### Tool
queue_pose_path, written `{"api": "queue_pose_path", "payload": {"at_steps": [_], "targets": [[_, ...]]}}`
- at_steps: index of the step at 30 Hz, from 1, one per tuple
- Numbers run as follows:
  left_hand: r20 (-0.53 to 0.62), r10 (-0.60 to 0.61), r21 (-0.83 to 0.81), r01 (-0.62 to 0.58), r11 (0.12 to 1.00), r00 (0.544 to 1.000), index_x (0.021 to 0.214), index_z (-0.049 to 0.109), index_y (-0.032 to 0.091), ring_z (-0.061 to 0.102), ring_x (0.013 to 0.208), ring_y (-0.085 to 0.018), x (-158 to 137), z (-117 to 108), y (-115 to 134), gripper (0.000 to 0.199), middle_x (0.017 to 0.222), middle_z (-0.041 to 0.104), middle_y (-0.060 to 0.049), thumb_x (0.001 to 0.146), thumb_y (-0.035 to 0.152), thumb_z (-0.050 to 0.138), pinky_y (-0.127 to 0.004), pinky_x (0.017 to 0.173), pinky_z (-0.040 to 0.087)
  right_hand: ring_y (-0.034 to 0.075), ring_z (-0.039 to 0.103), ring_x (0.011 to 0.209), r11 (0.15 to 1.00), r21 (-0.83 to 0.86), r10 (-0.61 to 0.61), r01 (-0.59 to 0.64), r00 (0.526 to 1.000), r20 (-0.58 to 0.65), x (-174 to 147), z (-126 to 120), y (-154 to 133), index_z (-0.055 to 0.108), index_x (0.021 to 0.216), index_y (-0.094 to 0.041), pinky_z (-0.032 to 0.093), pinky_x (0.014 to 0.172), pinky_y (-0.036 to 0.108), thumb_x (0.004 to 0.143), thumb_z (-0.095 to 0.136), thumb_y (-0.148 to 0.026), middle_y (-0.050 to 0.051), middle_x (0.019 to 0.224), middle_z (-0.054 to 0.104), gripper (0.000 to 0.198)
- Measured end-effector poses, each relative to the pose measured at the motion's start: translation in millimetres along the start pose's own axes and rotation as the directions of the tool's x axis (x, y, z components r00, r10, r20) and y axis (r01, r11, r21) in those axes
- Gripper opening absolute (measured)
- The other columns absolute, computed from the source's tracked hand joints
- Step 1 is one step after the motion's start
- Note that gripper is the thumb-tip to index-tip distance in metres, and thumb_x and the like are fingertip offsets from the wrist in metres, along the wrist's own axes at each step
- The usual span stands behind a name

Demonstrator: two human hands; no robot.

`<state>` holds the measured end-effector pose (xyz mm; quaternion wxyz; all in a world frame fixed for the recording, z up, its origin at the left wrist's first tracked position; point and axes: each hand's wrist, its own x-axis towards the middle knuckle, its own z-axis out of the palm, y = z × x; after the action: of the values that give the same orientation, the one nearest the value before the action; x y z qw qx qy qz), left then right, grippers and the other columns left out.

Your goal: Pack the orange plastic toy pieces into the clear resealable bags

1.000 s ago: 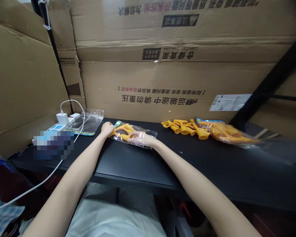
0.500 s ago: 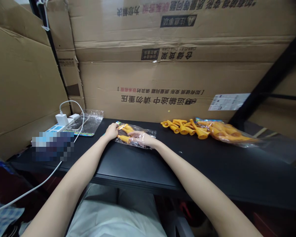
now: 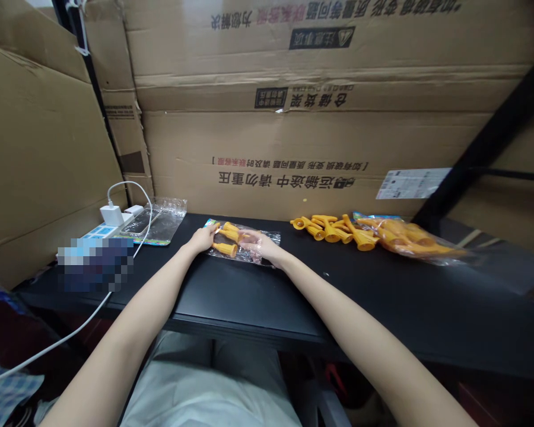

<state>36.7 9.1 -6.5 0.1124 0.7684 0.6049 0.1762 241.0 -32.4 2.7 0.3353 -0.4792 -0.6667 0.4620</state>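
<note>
A clear plastic bag point(image 3: 267, 238) with orange trumpet-shaped toys point(image 3: 226, 249) in it lies on the black table point(image 3: 249, 296). My left hand point(image 3: 203, 238) pinches the bag's left end. My right hand point(image 3: 261, 248) lies inside the bag, fingers among the orange pieces. Whether it grips one of them is unclear.
Loose orange trumpet toys point(image 3: 327, 228) and a filled bag of them point(image 3: 409, 238) lie to the right. At left are empty clear bags point(image 3: 162, 219), a power strip with a white charger point(image 3: 109, 216) and a white cable point(image 3: 62, 339). Cardboard boxes point(image 3: 293, 118) wall the back and left.
My left hand slid right along the bag's end. My right hand pushed further into the bag, and the orange pieces bunched up toward the left.
</note>
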Motion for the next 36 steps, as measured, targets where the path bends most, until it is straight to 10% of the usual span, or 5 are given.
{"api": "queue_pose_path", "payload": {"at_steps": [6,21,26,31,36], "targets": [[-0.008,0.006,0.012,-0.006,1.0,1.0,0.125,0.049,0.024,0.057,0.104,-0.021,-3,-2,4,0.039,0.116,0.059,-0.006,0.089,0.02,0.036,-0.026,0.087,0.04,0.008,0.045,0.034,0.964,-0.243,0.002,-0.106,0.92,-0.392,4,-10,5,0.055,0.092,-0.013,0.039,0.039,0.022,0.071,0.047,-0.013,0.001,0.064,0.06,0.022],[0.021,0.116,0.017,-0.116,0.993,0.993,0.136,0.028,0.029,0.009,0.135,-0.023,-3,3,6,0.045,0.147,0.016,-0.004,0.091,0.035,0.027,-0.054,0.103,0.011,0.003,0.039,0.037,0.997,-0.02,0.067,-0.076,0.959,-0.276,14,-16,15,0.053,0.117,-0.011,0.039,0.037,0.023,0.072,0.053,-0.014,0.011,0.101,0.063,0.045],[0.137,0.098,0.056,-0.107,0.993,0.986,0.135,0.029,0.032,0.003,0.135,-0.025,-6,0,11,0.046,0.148,0.01,-0.001,0.091,0.04,0.021,-0.059,0.101,0.006,0.011,0.051,0.051,0.985,-0.157,-0.018,-0.068,0.868,-0.495,19,-51,24,0.061,0.096,-0.01,0.047,0.052,0.028,0.073,0.044,-0.015,0.009,0.081,0.063,0.029],[0.134,0.054,0.077,-0.065,0.995,0.989,0.136,0.027,0.032,0.003,0.135,-0.025,-2,0,4,0.046,0.148,0.008,-0.001,0.091,0.04,0.02,-0.059,0.101,0.007,0.026,0.047,0.104,0.736,-0.65,-0.41,-0.188,0.639,-0.65,11,-98,45,0.057,0.106,-0.012,0.037,0.088,0.041,0.069,0.04,-0.012,0.015,0.112,0.055,0.041],[0.104,0.009,0.093,-0.019,0.996,0.995,0.137,0.025,0.032,0.001,0.135,-0.025,1,0,-11,0.048,0.148,0.006,-0.001,0.09,0.042,0.019,-0.059,0.101,0.007,0.031,0.03,0.121,0.578,-0.723,-0.298,-0.379,0.727,-0.619,11,-112,73,0.046,0.123,-0.021,0.025,0.093,0.057,0.067,0.042,-0.01,0.01,0.134,0.039,0.058]]}}
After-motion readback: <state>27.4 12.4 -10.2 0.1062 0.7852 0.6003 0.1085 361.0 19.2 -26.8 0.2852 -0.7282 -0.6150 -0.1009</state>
